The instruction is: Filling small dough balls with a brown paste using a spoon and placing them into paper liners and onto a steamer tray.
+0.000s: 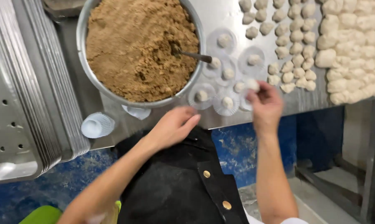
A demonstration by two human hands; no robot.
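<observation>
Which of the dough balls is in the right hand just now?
The dough ball at the right hand's fingertips, by the lower right of the paper-cup cluster. The other balls sit in paper cups or lie loose on the table.

Stacked perforated metal trays [26,95] sit beside a paper-cup stack [97,125].

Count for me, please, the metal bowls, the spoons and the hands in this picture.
Metal bowl: 1
Spoon: 1
Hands: 2, left open, right pinching a dough piece
Total: 4
</observation>
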